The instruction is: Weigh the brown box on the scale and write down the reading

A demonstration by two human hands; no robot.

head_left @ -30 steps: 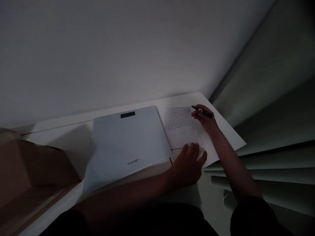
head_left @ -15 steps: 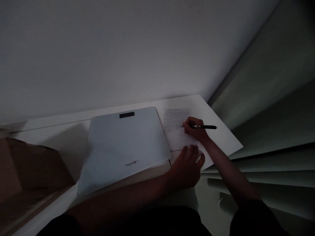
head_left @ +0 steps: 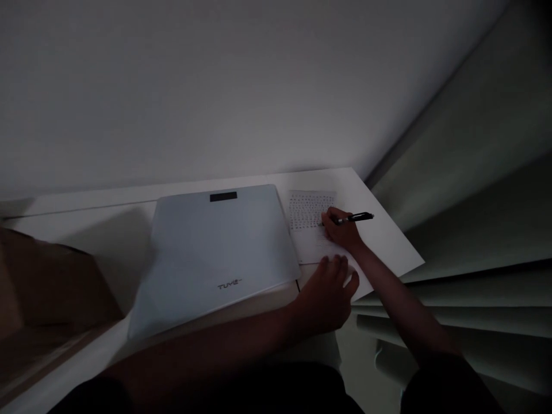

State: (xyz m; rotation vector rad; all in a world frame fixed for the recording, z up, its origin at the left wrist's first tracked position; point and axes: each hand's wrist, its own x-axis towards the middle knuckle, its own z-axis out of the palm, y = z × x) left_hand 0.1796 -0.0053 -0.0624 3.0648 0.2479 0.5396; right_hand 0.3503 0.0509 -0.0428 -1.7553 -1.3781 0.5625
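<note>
Gripping a pen [head_left: 354,218] — right hand [head_left: 342,230] on paper [head_left: 311,230], left hand [head_left: 328,293] flat, fingers spread

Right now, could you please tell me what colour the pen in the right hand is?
Black with a pale band, the slim pen shows best in the head view.

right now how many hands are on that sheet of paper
2. The right hand holds a black pen with its tip on the printed sheet, beside the white scale. The left hand lies flat on the sheet's near edge.
</note>
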